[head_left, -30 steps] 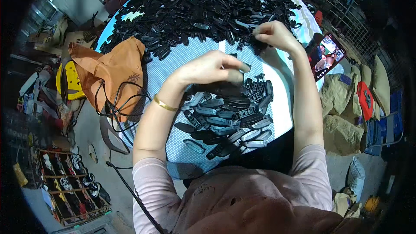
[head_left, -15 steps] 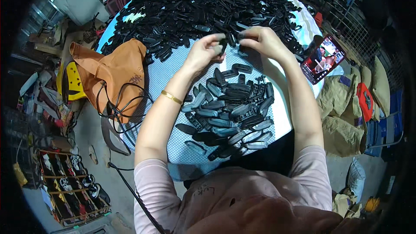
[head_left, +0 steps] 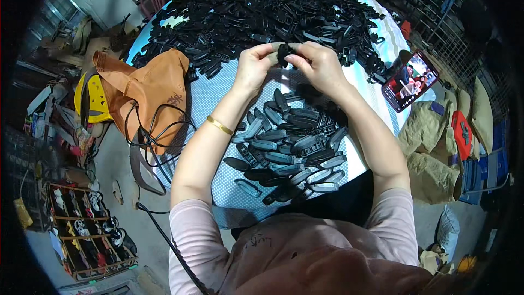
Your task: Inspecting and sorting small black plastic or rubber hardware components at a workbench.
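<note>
My left hand (head_left: 256,65) and my right hand (head_left: 316,64) meet over the table, fingers closed from both sides on one small black plastic part (head_left: 283,54). Its exact kind is too small to make out. Just beyond my fingers spreads a big heap of similar black parts (head_left: 245,8). Nearer to me, between my forearms, lies a smaller pile of long oval black pieces (head_left: 292,145). Some of these have a glossy, greyish top. A gold bracelet (head_left: 220,125) circles my left wrist.
A dotted cloth covers the round table (head_left: 215,90). On its left rests an orange-brown bag (head_left: 155,90) with a looped black cable (head_left: 143,139). At the right edge a phone (head_left: 410,81) leans, screen lit. Brown sacks (head_left: 431,169) stand right; a shoe rack (head_left: 90,232) stands lower left.
My right hand has moved left to meet my left hand, and both now grip the black part. Before, my hands were slightly apart.
</note>
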`<state>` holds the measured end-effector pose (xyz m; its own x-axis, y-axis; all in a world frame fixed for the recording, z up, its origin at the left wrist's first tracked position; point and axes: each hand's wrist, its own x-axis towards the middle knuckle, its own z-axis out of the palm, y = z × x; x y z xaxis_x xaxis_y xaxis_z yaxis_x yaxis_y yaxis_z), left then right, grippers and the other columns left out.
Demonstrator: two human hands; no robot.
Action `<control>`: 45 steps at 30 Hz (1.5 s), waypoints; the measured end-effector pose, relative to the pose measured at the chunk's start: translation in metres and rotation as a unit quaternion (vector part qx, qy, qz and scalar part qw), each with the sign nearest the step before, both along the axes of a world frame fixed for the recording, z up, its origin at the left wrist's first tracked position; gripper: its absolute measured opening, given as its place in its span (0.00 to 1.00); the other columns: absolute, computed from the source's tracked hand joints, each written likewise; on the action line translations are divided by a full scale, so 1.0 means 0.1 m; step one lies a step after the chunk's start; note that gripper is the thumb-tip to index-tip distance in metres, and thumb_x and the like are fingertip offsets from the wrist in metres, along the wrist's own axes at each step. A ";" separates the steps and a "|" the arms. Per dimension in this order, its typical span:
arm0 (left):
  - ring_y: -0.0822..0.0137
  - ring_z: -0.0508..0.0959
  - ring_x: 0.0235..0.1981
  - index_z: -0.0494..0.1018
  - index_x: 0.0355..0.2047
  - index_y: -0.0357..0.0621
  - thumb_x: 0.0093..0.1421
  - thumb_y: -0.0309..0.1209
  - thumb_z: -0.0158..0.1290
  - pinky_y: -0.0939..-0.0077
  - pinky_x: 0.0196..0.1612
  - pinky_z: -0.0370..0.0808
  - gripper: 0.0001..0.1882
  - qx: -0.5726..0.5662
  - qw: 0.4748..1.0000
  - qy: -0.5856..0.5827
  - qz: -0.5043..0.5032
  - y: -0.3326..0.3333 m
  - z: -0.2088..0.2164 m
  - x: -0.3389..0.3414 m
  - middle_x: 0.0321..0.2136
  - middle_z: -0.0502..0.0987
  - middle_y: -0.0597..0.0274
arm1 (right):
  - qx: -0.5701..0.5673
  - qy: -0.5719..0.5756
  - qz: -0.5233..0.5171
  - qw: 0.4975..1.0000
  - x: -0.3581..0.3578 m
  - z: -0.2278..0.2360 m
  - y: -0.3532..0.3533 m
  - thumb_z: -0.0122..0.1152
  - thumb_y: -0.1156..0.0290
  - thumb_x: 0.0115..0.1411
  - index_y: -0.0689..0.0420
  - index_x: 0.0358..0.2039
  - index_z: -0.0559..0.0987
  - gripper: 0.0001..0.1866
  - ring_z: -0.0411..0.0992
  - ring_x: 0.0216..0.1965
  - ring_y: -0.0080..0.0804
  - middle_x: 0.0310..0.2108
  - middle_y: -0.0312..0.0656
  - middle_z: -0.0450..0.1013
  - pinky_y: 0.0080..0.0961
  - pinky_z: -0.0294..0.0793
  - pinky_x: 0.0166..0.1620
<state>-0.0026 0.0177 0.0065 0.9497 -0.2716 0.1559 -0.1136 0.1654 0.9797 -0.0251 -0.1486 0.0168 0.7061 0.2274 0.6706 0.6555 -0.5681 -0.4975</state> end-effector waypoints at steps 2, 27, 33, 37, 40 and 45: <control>0.75 0.75 0.31 0.72 0.41 0.36 0.55 0.20 0.46 0.82 0.37 0.73 0.12 0.017 0.999 -0.025 0.021 -0.04 -0.01 -0.01 0.33 0.76 0.63 | -0.033 -0.010 -0.016 0.999 -0.03 0.01 0.01 0.60 0.65 0.50 0.58 0.33 0.77 0.12 0.70 0.24 0.40 0.22 0.43 0.70 0.30 0.68 0.26; 0.67 0.73 0.40 0.70 0.42 0.33 0.58 0.29 0.49 0.74 0.47 0.68 0.14 -0.028 0.988 -0.107 -0.108 0.03 0.26 -0.12 0.37 0.75 0.57 | 0.141 0.152 0.084 0.975 -0.05 -0.12 0.10 0.62 0.61 0.49 0.62 0.23 0.76 0.14 0.70 0.15 0.24 0.13 0.42 0.70 0.22 0.66 0.20; 0.75 0.73 0.36 0.71 0.43 0.36 0.55 0.25 0.48 0.81 0.43 0.68 0.14 0.178 0.966 -0.103 -0.155 0.02 0.41 -0.24 0.34 0.76 0.63 | 0.059 0.352 0.114 0.927 0.12 0.22 -0.54 0.60 0.66 0.51 0.61 0.38 0.77 0.16 0.70 0.27 0.19 0.27 0.39 0.75 0.18 0.69 0.30; 0.78 0.72 0.28 0.71 0.45 0.40 0.53 0.30 0.53 0.82 0.35 0.70 0.18 0.335 0.871 -0.139 -0.331 -0.08 0.45 -0.29 0.27 0.76 0.64 | -0.070 0.304 -0.067 0.948 0.36 0.05 -1.08 0.58 0.71 0.51 0.59 0.36 0.78 0.11 0.70 0.27 0.20 0.27 0.37 0.75 0.19 0.70 0.30; 0.74 0.74 0.29 0.73 0.39 0.39 0.52 0.34 0.53 0.79 0.35 0.71 0.16 0.419 0.855 -0.189 -0.239 -0.24 0.39 -0.15 0.28 0.77 0.59 | -0.207 0.221 -0.099 0.948 0.42 -0.09 -1.05 0.57 0.75 0.46 0.57 0.34 0.78 0.12 0.72 0.31 0.33 0.28 0.41 0.75 0.25 0.71 0.36; 0.56 0.76 0.32 0.75 0.34 0.38 0.46 0.39 0.57 0.67 0.36 0.72 0.18 0.481 0.831 -0.274 -0.053 -0.56 -0.04 0.27 0.31 0.76 0.49 | -0.329 0.178 -0.170 0.912 0.33 -0.10 -0.84 0.58 0.71 0.43 0.54 0.33 0.78 0.13 0.69 0.42 0.40 0.35 0.43 0.71 0.31 0.69 0.45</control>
